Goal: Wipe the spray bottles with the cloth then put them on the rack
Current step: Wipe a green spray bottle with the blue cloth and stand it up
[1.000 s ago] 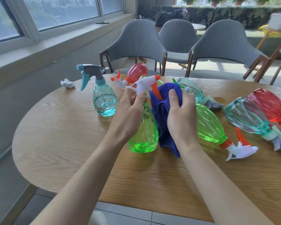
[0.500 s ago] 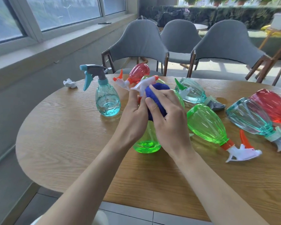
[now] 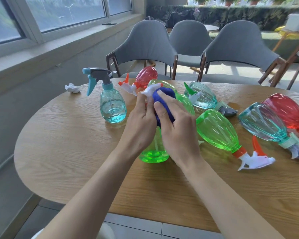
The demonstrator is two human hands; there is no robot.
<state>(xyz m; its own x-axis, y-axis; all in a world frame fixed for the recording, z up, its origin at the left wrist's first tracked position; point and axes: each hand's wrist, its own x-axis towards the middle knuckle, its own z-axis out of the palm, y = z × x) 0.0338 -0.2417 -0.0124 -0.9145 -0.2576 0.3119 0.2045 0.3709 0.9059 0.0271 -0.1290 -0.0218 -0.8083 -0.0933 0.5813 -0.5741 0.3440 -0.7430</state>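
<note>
So the setup is a rounded wood-grain table [image 3: 62, 152] next to a long window sill [image 3: 62, 47], with three grey upholstered chairs [image 3: 145, 47] pulled up on the far side and a hedge of greenery outside. A crumpled white tissue [image 3: 72, 87] sits near the table's far left edge.

Bottles everywhere: a teal spray bottle [image 3: 112, 107] stands upright at left, and a red one [image 3: 145, 78] lies on its side behind the hands. To the right, a green bottle [image 3: 217, 130] lies with its white-and-orange trigger pointing toward the camera, a pale teal one [image 3: 204, 97] lies farther back, and another teal bottle [image 3: 264, 123] plus a second red bottle [image 3: 288, 111] lie at the right edge, with their nozzles partly cut off by the frame.

The green spray bottle being wiped [image 3: 154, 154] stands in the middle, but mostly only its base shows since both hands cover the rest. No rack in view.

Left hand [image 3: 140, 125] is wrapped around the bottle's neck just under the white nozzle. Right hand [image 3: 178, 128] is clenched around a balled-up blue cloth [image 3: 163, 99], pressing it against the top of that bottle. Both forearms reach in from the bottom.
</note>
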